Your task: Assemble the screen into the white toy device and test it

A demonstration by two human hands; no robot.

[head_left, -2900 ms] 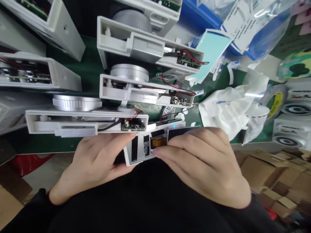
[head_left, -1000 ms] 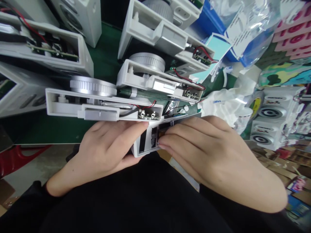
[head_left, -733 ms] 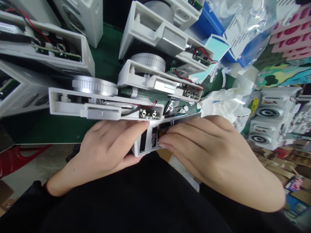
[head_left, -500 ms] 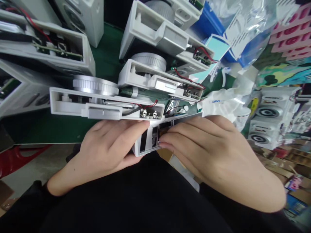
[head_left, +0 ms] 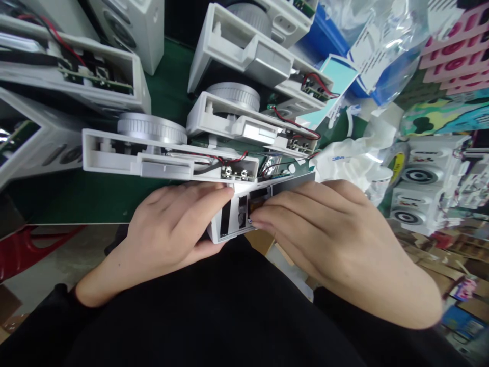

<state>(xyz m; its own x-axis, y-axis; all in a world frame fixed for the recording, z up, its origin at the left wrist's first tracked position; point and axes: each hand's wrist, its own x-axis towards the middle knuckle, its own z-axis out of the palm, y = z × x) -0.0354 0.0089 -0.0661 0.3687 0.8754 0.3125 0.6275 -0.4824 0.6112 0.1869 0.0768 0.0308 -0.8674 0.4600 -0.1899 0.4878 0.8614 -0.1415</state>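
Observation:
A white plastic casing with dark slots and an open inside is at the table's front edge, close to my body. My left hand grips its left end, fingers behind and thumb below. My right hand is at its right part, fingertips pressed together at the opening; whatever they pinch is hidden. Just beyond my left fingers stands another white casing with a ribbed silver wheel, red and black wires and a small circuit board.
More half-open white casings with wheels and wires stand on the green table. On the right are a crumpled white bag, a tape roll and white speaker units. A red stool is below left.
The casing with the silver wheel beyond my left hand has shifted slightly away and to the right. Both hands keep nearly the same hold and place.

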